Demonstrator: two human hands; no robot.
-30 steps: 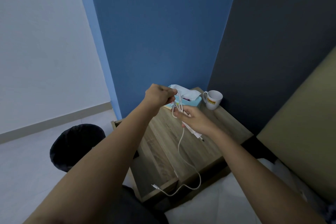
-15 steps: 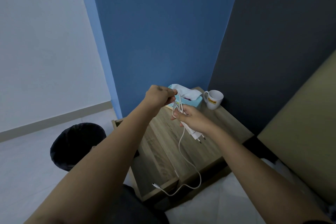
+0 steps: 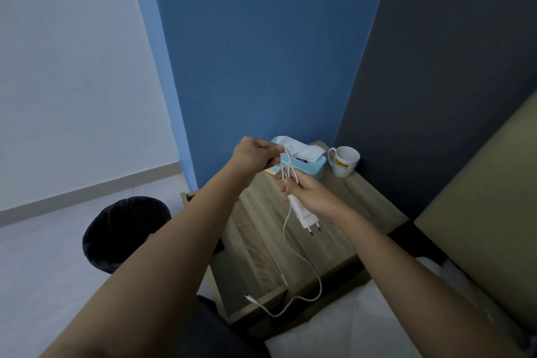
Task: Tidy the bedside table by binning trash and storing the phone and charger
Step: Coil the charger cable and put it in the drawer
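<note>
Both hands are up over the bedside table (image 3: 343,221), winding the charger cable.

- Right hand (image 3: 312,197): fingers clenched around the white charger plug (image 3: 302,213), pins pointing down and toward the camera, and over the loops of cable gathered against it.
- Left hand (image 3: 257,155): fingertips pinched on the top of a cable loop (image 3: 289,160), lifted just above the right hand.
- Loose cable: the tail drops from the right hand, runs down across the table front, curves over the edge and ends at the small connector (image 3: 249,297), hanging free. A fair length is not yet wound.
- Phone: not seen anywhere in view.
- On the table at the back: tissue box (image 3: 311,167), white mug (image 3: 344,161). Black bin (image 3: 122,232) on the floor to the left of the table. A drawer appears open at the table's left side, partly hidden by the left arm.

Judgement on the step: the winding is partly done. To do it well, the person should make loops of even size, lay each turn flat beside the last without twisting, and keep the right-hand grip firm so the bundle does not spring open. The tail should be drawn up slowly so the connector does not snag on the table edge. The last short length could wrap the bundle before storing.
</note>
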